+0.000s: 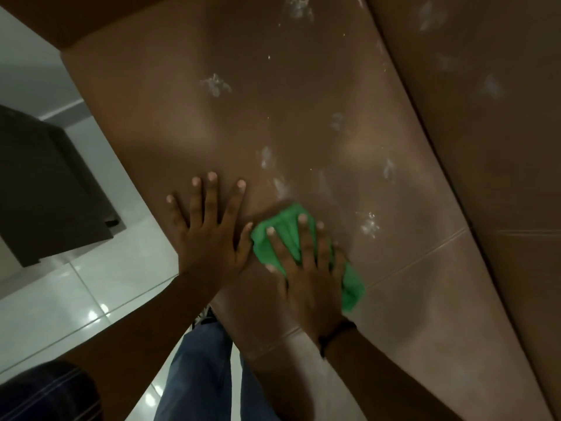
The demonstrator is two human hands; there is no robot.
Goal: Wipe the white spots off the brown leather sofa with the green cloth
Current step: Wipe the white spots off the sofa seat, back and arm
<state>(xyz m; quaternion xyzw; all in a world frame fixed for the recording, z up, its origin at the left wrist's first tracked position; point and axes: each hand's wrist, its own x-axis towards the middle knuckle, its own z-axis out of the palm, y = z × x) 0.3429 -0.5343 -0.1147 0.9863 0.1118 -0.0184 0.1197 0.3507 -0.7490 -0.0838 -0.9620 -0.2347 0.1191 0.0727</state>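
Observation:
The brown leather sofa seat (303, 117) fills most of the view. Several white spots (216, 84) are scattered over it, more near the top (299, 7) and on the backrest (491, 86) at the right. A crumpled green cloth (282, 235) lies on the seat near its front edge. My right hand (306, 268) presses flat on the cloth with fingers spread. My left hand (209, 226) rests flat on the bare leather just left of the cloth, fingers apart, holding nothing. A smeared white spot (280, 185) sits just beyond the cloth.
A dark cabinet (45, 189) stands on the glossy white tiled floor (76, 299) at the left. My legs in blue jeans (197, 375) show at the bottom, against the sofa's front edge. A seam (425, 259) crosses the seat cushion.

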